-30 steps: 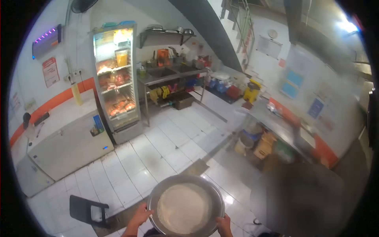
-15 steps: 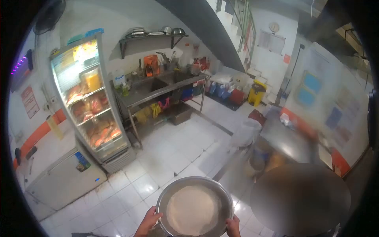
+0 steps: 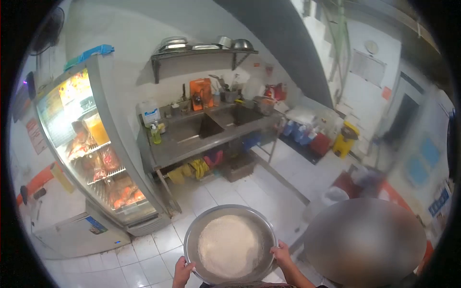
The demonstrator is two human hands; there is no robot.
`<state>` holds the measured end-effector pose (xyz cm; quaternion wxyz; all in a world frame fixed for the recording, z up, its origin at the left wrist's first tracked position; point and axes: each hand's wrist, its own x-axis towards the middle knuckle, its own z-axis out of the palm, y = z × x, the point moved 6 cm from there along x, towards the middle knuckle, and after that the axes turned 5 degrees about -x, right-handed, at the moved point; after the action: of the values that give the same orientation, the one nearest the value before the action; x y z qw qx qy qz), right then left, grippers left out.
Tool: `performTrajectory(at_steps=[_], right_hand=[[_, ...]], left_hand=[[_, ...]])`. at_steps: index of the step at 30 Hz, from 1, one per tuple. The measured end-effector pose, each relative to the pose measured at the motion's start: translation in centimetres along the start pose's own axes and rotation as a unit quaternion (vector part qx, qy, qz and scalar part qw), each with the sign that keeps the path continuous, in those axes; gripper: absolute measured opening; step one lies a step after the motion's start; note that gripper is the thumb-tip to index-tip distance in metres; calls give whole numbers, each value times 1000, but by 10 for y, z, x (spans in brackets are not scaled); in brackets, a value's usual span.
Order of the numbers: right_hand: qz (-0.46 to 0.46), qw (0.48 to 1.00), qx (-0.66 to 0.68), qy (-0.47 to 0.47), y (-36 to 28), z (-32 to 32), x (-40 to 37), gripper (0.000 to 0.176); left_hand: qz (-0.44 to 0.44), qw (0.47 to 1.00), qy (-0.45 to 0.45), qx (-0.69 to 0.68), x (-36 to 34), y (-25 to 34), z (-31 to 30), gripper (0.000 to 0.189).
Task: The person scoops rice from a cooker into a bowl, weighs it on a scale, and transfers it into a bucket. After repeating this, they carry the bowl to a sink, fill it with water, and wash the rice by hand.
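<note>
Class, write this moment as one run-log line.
left hand on rim of round silver metal bowl | right hand on opposite rim | pale powdery heap inside | steel double-basin sink ahead

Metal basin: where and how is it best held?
Probably by two opposite stretches of rim, coming from the near side, as the left hand and right hand do. The metal basin is wide, round and open, with pale powdery contents, so a level two-sided grip should balance it.
</note>
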<state>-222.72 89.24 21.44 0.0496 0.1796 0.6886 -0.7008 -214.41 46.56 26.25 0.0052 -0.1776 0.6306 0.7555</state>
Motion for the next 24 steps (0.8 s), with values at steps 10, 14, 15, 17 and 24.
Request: performTrajectory(at_steps=[10,14,15,17,24], right_hand=[[-31,994,-100,-1,-108,118,382,37],[-130,991,-6,-29,-219,156,504,38],[-122,992,-14,-21,-258,171,526,37],[-140,988,-52,-28,-305,190,595,38],[15,987,-161,9,-398,252,846,46]], left_hand=[[-44,997,58,31,365,84,56,20],[48,998,27,-3,510,160,107,29],[48,998,36,-14,543,173,116,28],[51,996,55,-41,617,181,135,26],[-5,990,139,-25,836,181,199,27]])
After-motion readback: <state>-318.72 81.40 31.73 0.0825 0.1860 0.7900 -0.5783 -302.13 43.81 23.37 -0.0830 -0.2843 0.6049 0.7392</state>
